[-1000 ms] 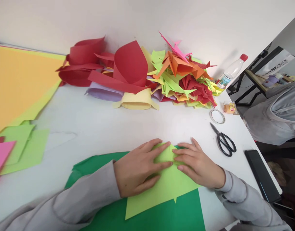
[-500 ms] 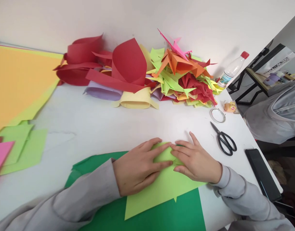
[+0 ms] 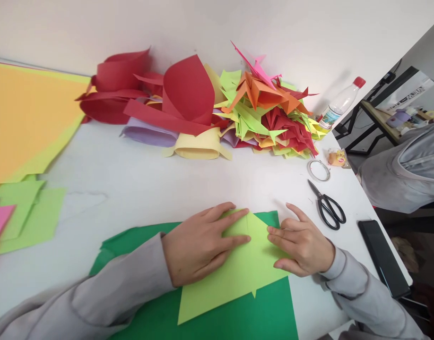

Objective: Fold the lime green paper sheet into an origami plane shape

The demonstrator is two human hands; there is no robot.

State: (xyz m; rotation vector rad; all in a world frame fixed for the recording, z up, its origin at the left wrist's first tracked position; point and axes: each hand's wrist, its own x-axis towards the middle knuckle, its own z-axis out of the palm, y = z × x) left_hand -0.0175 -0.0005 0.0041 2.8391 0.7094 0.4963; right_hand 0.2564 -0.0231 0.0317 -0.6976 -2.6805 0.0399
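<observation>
A light green sheet of paper [image 3: 224, 288], folded to a slanting point at its far end, lies over a dark green sheet [image 3: 259, 314]. My left hand [image 3: 206, 245] is spread flat on the left part of the light green paper, two fingers pointing to its middle crease. At the paper's right slanting edge is my right hand [image 3: 304, 245]. Its fingertips touch the edge, the thumb stays apart from them, and one finger is raised. A small light green tip pokes out under the near edge.
Behind lie red paper hats [image 3: 188, 89] and a heap of folded paper stars [image 3: 263, 113]. To the right are scissors [image 3: 328, 205], a tape roll [image 3: 318, 170], a wrapped snack [image 3: 337, 157], a bottle [image 3: 339, 106] and a black phone [image 3: 383, 257]. Yellow-orange sheets [image 3: 29, 113] lie left.
My right hand has moved right, from the paper's middle crease to its right edge, uncovering the pointed fold. My left hand stays flat on the paper.
</observation>
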